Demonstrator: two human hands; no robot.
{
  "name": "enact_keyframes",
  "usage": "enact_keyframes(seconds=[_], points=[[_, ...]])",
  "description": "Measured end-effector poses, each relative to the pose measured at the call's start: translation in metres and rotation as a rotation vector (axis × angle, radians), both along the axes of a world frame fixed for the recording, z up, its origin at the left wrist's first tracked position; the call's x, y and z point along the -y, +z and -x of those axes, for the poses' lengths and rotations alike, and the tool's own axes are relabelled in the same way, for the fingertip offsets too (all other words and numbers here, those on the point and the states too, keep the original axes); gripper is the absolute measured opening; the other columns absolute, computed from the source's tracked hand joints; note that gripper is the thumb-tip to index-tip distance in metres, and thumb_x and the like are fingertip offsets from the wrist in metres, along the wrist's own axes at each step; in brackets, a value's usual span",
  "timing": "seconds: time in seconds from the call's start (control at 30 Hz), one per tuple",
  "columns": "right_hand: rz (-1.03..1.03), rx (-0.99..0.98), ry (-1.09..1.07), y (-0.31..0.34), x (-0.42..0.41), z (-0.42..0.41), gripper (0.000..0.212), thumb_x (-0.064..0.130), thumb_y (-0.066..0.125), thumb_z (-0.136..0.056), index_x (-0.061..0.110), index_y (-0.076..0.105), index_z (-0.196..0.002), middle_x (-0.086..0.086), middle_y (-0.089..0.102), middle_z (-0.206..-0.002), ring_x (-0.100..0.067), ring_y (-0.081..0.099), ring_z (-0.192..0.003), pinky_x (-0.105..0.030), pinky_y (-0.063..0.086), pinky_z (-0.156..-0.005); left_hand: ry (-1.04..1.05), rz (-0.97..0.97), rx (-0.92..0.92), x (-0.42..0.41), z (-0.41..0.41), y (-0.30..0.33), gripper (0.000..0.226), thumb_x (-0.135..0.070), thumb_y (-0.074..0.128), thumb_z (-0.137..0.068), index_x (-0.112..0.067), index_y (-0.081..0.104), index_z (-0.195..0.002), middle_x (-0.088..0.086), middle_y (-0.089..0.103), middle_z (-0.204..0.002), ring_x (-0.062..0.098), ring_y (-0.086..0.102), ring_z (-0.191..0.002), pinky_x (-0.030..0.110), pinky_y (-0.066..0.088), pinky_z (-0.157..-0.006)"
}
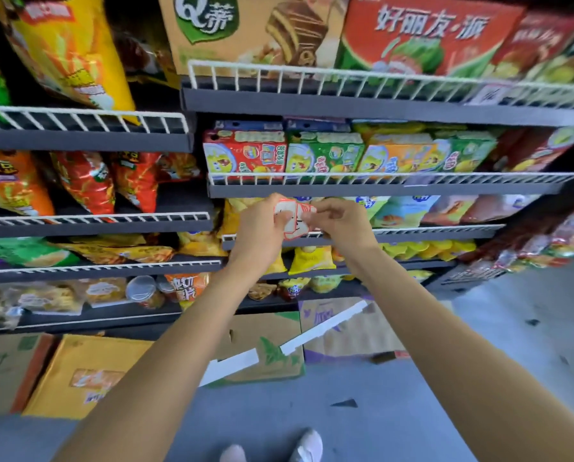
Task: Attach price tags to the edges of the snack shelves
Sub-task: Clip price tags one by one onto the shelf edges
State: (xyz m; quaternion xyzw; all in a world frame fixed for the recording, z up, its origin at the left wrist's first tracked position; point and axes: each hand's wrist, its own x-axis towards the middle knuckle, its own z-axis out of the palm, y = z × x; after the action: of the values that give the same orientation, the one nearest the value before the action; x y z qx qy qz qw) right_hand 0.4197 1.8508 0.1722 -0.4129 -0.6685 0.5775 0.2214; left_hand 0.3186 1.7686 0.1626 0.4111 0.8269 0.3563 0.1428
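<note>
In the middle of the frame, two bare hands meet in front of the snack shelves. The left hand [265, 216] and the right hand [334, 216] both pinch the small white paper price tags with red borders [294, 221]. It looks like more than one tag, held like a little stack. The left hand grips the left side and the right hand grips the right side, so fingers and thumbs are curled onto the paper. I think the hands hold the stack up close so one tag can be picked off.

The tags sit just in front of the white wire rail on the dark grey shelf edge [412, 232], the one with yellow chip bags [309, 260] below it. That is likely where a tag will go, because the hands are right by it. It is too blurry to tell if the paper touches the rail.

In the upper right of the frame, a white tag [487, 94] already hangs on the top rail. Another pale tag [419, 180] seems to sit on the rail under the red, green and orange snack boxes [325, 153]. So some shelves look done and this lower one is not yet done.

At the bottom of the frame, brown cardboard boxes [262, 341] stand on the grey floor [479, 378]. Long white paper strips [325, 326] lie on them. They may be the backing left from tags, but I cannot be sure.
</note>
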Motion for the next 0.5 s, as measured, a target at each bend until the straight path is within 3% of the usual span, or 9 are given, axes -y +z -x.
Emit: enact_keyframes(seconds=[0.17, 0.33, 0.5], points=[[-0.027, -0.021, -0.092, 0.0, -0.025, -0.027, 0.02, 0.006, 0.07, -0.081, 0.011, 0.058, -0.066, 0.011, 0.057, -0.048, 0.006, 0.05, -0.038, -0.005, 0.036, -0.043, -0.064, -0.007, -0.016, -0.03, -0.022, 0.002, 0.025, -0.017, 0.048, -0.097, -0.012, 0.054, -0.121, 0.012, 0.066, -0.103, 0.027, 0.06, -0.095, 0.036, 0.045, -0.075], [-0.068, 0.012, -0.132, -0.002, -0.053, -0.055, 0.026, 0.012, 0.073, -0.08, 0.015, 0.054, -0.062, 0.007, 0.054, -0.051, 0.006, 0.047, -0.038, -0.005, 0.034, -0.043, -0.097, -0.007, -0.03, -0.061, -0.048, 0.004, 0.03, -0.019, 0.046, -0.098, -0.011, 0.052, -0.126, 0.011, 0.064, -0.112, 0.027, 0.058, -0.102, 0.026, 0.036, -0.071], [-0.06, 0.015, -0.186, -0.01, -0.098, -0.09, 0.02, 0.022, 0.067, -0.086, 0.019, 0.06, -0.067, 0.002, 0.053, -0.06, -0.011, 0.046, -0.056, -0.023, 0.038, -0.057, -0.02, 0.038, 0.003, -0.095, -0.07, 0.001, 0.031, -0.015, 0.044, -0.098, -0.007, 0.051, -0.127, 0.013, 0.062, -0.116, 0.028, 0.06, -0.103, 0.032, 0.043, -0.075]])
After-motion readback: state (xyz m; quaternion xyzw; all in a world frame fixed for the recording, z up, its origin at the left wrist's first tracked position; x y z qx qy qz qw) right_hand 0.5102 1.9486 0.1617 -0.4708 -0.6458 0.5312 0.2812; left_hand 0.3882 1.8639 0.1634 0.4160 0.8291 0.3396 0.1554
